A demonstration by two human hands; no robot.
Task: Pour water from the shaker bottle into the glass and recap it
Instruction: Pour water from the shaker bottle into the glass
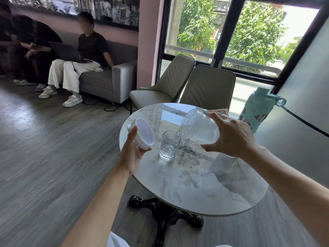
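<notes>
In the head view, the right hand (231, 138) is gripping the shaker bottle (199, 127) from behind and tipping it steeply, mouth down and to the left, so that its lip is hanging just over the rim of the glass (169, 147). The thumb and fingers (213, 115) are spreading wide around the bottle's broad body, which looks like the only way to clasp something that fat with one hand while controlling the tilt. A thin stream is running from the mouth into the glass, and water is already standing in its lower part, so the pour seems well under way.

The glass is standing upright on the round marble bench (204, 189), near the middle, likely set there so any spill is landing on the top and not on the floor.

The left hand (133, 150) is holding the white cap (143, 133) off to the left of the glass, open side facing up and toward the camera, its fingers curling closed around the cap's underside and thumb pressing the near wall. Keeping it in hand, well clear of the stream, is probably meant to make recapping quick.

A teal bottle (258, 107) is standing beyond the bench's right edge, apart from the work.
</notes>
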